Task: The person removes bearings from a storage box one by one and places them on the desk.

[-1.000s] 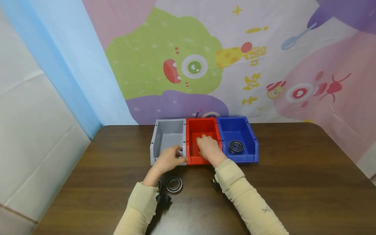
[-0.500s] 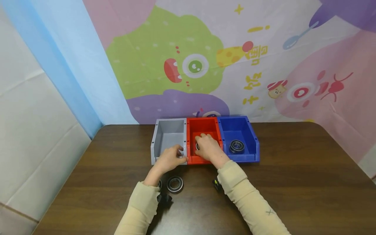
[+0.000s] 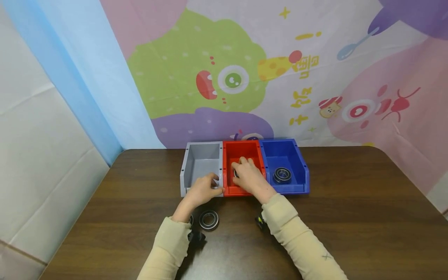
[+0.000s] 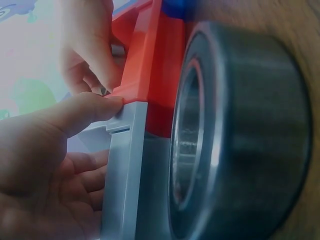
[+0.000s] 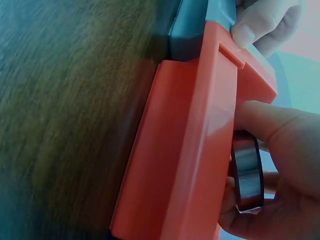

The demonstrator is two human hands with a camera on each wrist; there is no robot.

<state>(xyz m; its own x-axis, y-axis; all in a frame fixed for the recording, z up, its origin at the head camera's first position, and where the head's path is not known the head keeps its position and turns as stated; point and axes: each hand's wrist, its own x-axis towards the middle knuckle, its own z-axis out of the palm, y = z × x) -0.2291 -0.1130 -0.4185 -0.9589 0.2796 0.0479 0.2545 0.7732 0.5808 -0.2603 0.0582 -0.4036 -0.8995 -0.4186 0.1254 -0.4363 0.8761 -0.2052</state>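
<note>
My right hand reaches into the red bin and holds a ball bearing between thumb and curled fingers. In the right wrist view the bearing stands on edge behind the bin's front lip; the head view shows only a sliver of it. My left hand grips the front corner of the grey bin, its thumb on the corner beside the red bin and its fingers bent behind the lip. Another bearing lies in the blue bin.
On the brown table, a bearing lies in front of the bins, with one more partly hidden by the left wrist. Black wrist devices hang below both cuffs. A cartoon-printed cloth hangs behind the table.
The bearing in my right hand has come partly into sight inside the red bin. That hand has shifted only slightly; my left hand stays at the grey bin's corner.
</note>
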